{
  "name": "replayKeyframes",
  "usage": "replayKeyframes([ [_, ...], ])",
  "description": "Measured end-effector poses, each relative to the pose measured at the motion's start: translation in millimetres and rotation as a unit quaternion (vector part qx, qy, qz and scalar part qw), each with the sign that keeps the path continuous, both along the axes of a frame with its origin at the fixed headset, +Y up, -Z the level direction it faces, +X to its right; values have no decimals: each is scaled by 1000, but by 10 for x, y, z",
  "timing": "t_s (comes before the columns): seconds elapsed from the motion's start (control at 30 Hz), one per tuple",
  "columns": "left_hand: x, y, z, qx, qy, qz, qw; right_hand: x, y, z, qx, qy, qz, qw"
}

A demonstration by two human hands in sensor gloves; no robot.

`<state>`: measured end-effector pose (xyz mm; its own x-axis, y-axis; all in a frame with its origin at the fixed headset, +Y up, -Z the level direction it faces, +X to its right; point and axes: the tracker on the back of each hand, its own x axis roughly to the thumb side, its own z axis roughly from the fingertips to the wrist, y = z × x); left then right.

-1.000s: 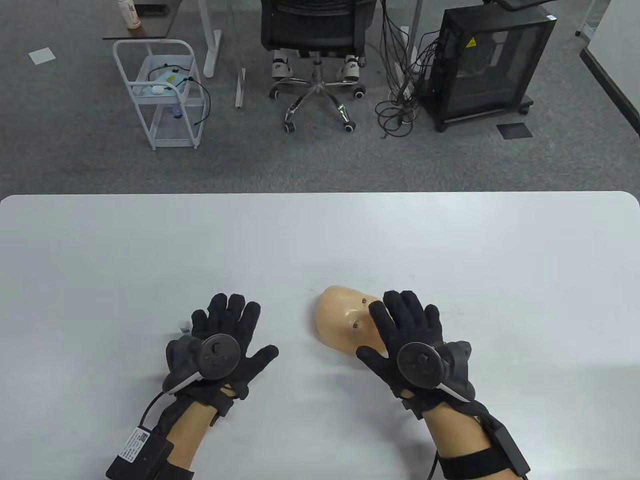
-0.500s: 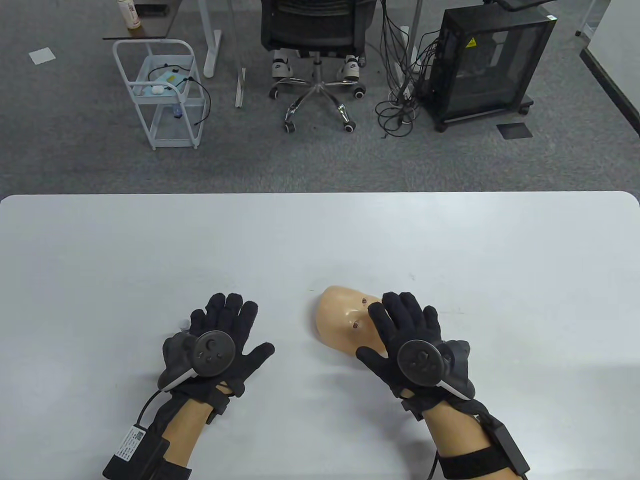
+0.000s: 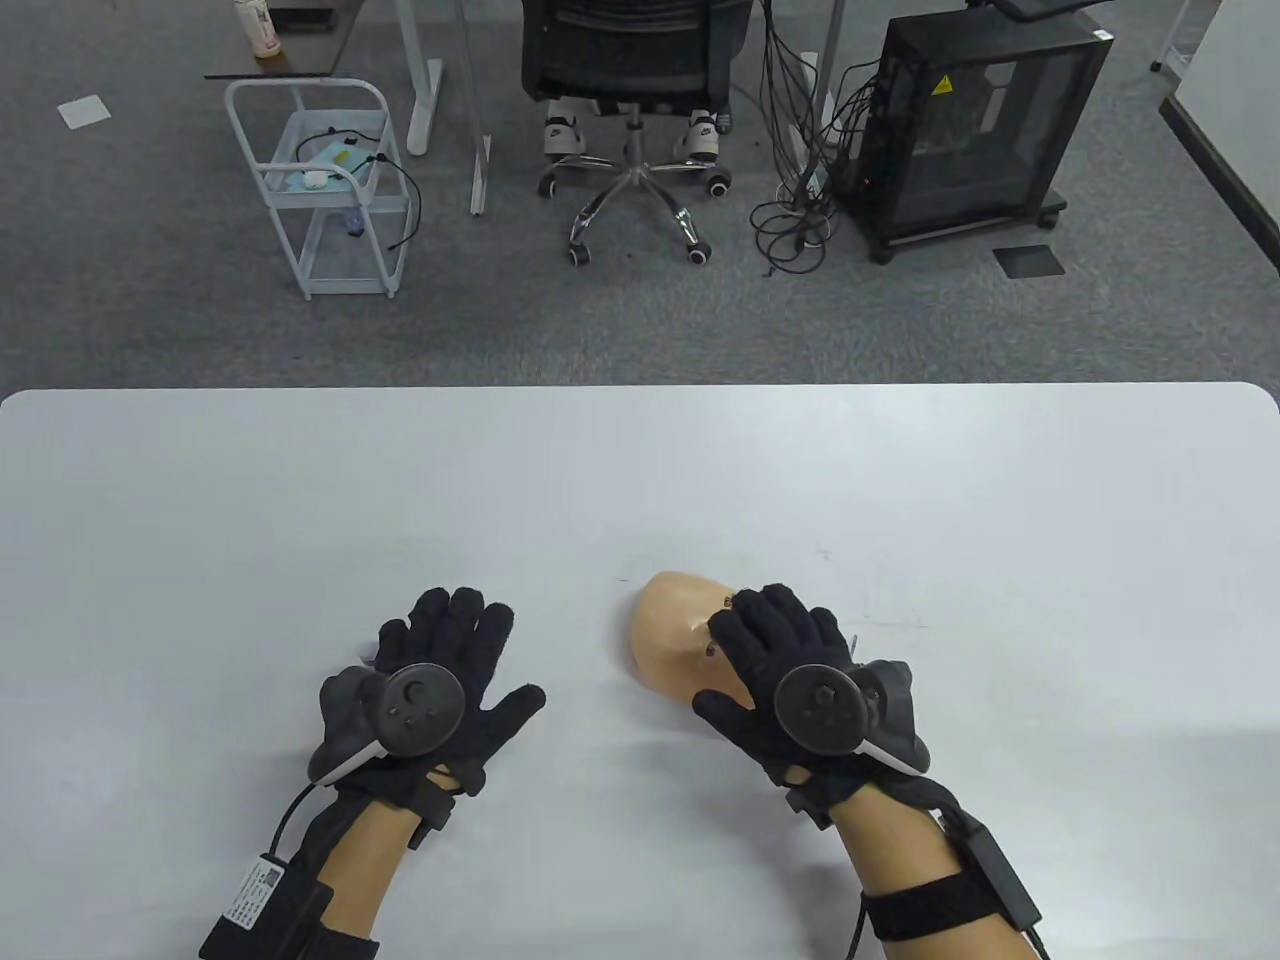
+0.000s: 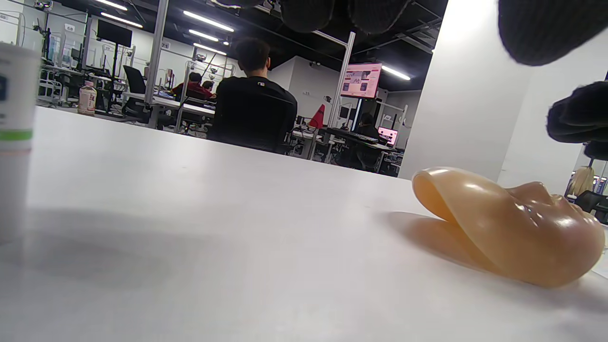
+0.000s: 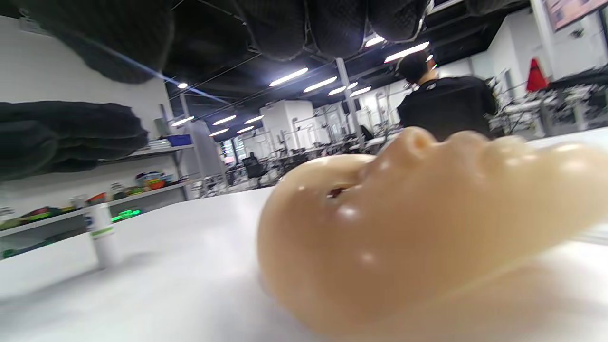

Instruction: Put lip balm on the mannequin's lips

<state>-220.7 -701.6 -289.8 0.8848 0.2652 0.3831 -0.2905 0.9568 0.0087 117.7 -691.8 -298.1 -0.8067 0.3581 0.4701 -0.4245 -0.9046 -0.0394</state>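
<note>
A flesh-coloured mannequin face (image 3: 668, 632) lies on the white table (image 3: 640, 470), face up. It also shows in the left wrist view (image 4: 513, 228) and in the right wrist view (image 5: 427, 223). My right hand (image 3: 775, 640) is open with its fingers spread over the face's right part, and covers the mouth area in the table view. My left hand (image 3: 445, 650) is open and flat, left of the face. A white lip balm tube (image 5: 102, 232) with a green band stands upright by my left hand. It sits at the left edge of the left wrist view (image 4: 14, 142) and is hidden in the table view.
Beyond the table's far edge, on the floor, stand an office chair (image 3: 635, 60), a white wire cart (image 3: 320, 190) and a black computer case (image 3: 975, 130) with cables.
My right hand has moved left over the face and covers more of it. My left hand has shifted a little left, hiding the lip balm in the table view.
</note>
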Motion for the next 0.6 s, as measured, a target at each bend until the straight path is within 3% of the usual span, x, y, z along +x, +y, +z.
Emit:
replayKeyframes([
  [0.07, 11, -1, -1, -2, -3, -1, 1000, -118, 31, -88, -25, 20, -2, 999],
  [0.17, 21, -11, -4, -7, -5, -2, 1000, -291, 141, -280, -5, 38, 75, 996],
  [0.3, -9, 7, -3, -9, -4, 6, 1000, -638, 223, -624, -30, 92, 134, 986],
  [0.5, -31, 18, -3, -6, -3, 6, 1000, -1126, -24, -1113, -115, 134, 233, 956],
  [0.6, -68, 53, 5, -3, 2, 9, 1000, -1272, -141, -1233, -137, 132, 279, 941],
])
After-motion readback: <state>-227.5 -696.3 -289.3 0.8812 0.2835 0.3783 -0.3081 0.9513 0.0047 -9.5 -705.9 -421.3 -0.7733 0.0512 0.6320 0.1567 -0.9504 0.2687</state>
